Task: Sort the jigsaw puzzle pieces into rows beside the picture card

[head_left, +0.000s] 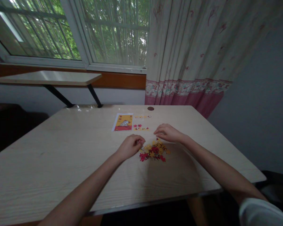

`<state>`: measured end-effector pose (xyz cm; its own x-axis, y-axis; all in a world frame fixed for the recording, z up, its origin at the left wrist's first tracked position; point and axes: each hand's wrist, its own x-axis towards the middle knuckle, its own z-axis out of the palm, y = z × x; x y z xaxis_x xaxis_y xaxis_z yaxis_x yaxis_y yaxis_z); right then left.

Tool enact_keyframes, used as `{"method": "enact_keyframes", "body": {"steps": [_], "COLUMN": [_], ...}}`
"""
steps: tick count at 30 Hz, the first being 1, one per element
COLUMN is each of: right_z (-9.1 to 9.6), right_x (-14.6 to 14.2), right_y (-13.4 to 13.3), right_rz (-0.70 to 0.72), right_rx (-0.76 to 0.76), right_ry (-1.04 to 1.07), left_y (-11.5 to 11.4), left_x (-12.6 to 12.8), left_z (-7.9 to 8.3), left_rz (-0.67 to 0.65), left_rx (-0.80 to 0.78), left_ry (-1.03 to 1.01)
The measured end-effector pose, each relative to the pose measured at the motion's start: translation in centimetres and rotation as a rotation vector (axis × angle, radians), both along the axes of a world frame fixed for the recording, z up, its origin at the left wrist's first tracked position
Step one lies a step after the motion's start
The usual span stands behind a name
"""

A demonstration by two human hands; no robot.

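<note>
Yellow and red jigsaw pieces [155, 150] by the left hand [130, 147]; beyond it, a yellow-over-red picture sheet [124, 122], white-bordered

Single view, head-worn, at the near side of the tabletop [61, 150]. Looks forward and down across it, facing the window [115, 31], upper left, and curtain [191, 47], upper right. Wide field, moderate range: whole depth of tabletop fits. Left hand [129, 146] and right hand [168, 133] near mid-frame; puzzle pieces [154, 150] between them and slightly below centre, small in view.
</note>
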<state>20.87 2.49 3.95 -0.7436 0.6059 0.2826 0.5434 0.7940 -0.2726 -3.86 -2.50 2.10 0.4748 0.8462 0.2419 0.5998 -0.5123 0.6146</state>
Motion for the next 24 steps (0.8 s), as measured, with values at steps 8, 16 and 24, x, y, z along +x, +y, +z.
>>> {"method": "enact_keyframes", "body": {"steps": [8, 16, 24], "right_z": [-1.2, -1.1, -1.4], "right_x": [0.6, 0.3, 0.3], "right_y": [-1.9, -2.2, -2.1], "right_rz": [-0.01, -0.026, -0.017], "right_rx": [0.013, 0.036, 0.048], "right_ry": [0.016, -0.012, -0.029], "left_y": [-0.9, -1.7, -1.5], "left_x": [-0.6, -0.4, -0.6], "left_z": [1.9, 2.5, 2.6], "left_rz": [-0.259, -0.394, -0.377], "left_rx": [0.062, 0.11, 0.138], "left_ry": [0.092, 0.246, 0.272]}}
